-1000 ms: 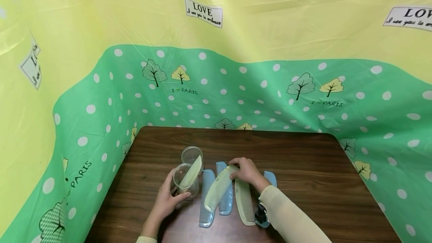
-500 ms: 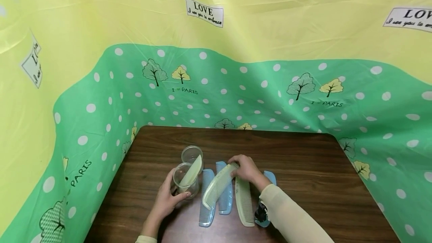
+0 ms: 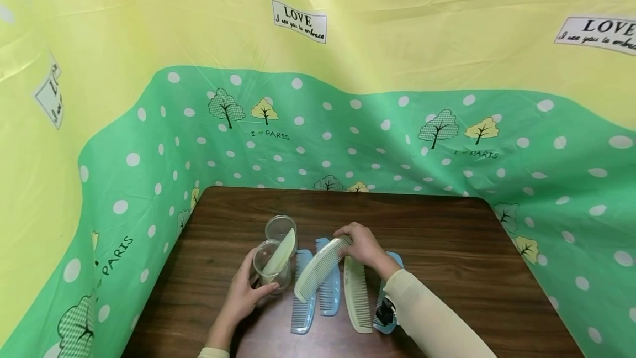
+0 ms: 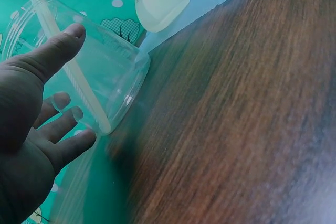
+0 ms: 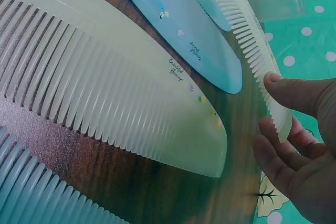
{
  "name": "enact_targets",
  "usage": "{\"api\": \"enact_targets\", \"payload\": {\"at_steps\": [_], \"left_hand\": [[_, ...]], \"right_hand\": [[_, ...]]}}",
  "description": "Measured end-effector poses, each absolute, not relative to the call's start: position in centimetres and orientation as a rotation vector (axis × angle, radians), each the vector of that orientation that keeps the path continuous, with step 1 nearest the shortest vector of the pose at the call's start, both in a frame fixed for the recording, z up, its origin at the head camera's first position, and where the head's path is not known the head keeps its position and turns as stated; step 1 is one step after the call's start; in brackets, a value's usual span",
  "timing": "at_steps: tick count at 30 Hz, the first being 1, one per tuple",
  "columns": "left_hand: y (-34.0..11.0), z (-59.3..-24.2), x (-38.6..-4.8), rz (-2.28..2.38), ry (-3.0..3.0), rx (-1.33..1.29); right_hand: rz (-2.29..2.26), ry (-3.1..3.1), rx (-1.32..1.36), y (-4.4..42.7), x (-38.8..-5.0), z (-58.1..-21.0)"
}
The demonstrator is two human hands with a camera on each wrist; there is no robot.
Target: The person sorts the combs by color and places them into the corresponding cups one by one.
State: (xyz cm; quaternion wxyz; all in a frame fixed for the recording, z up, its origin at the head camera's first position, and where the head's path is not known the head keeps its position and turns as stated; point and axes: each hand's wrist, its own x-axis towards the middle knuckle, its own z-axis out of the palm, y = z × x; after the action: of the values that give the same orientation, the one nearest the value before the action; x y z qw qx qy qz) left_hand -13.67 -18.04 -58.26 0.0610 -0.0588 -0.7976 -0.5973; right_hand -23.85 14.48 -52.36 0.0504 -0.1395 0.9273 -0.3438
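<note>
Near the middle of the wood-grain table [image 3: 437, 225], pinches a pale green comb [image 3: 317, 269] at one end between thumb and fingers of the right hand [image 3: 362, 245]. Slants toward the near left, above the left blue comb [image 3: 302, 316] and the middle blue comb [image 3: 330, 293]; cannot tell of any contact with either. Grips the front clear cup [image 3: 282, 279] with the left hand [image 3: 247, 291], thumb and fingers curled round the wall. Contains an upright-leaning pale comb [image 3: 281, 254], projecting past the rim.

Step in hand, by judgement: handling one comb with the right while steadying the cup with the left. Calls next, by judgement, for a firm pinch at the end, clearance above the combs beneath, and a steady grip on the cup, without knocking the comb leaning there.

Counts as follows. Pale green combs: three, namely one pinched, one in the cup and one flat comb [image 3: 356, 297] on the table. Blue combs: three, namely left, middle and a right blue comb [image 3: 383, 326], partly hidden by the right forearm. Clear cups: two, namely the gripped one and a rear clear cup [image 3: 274, 230] just behind; cannot tell whether touching.
</note>
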Motion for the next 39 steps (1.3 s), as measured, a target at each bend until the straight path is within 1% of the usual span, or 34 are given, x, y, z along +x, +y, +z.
{"api": "enact_targets", "payload": {"at_steps": [8, 17, 30, 39], "left_hand": [[-18.1, -58.5, -13.7, -1.784, -2.417, -0.182], [-18.0, -58.4, -13.5, -1.807, -2.391, -0.178], [-18.1, -58.6, -13.6, -1.808, -2.388, -0.186], [-18.0, -58.5, -13.6, -1.817, -2.396, -0.178]], "right_hand": [[-1.058, 2.827, -0.513, 14.8, -23.5, -51.4], [-1.117, 2.801, -0.525, 15.2, -23.1, -50.7], [-1.172, 2.781, -0.612, 15.4, -22.1, -49.2], [-1.192, 2.777, -0.708, 15.7, -21.5, -48.3]]}}
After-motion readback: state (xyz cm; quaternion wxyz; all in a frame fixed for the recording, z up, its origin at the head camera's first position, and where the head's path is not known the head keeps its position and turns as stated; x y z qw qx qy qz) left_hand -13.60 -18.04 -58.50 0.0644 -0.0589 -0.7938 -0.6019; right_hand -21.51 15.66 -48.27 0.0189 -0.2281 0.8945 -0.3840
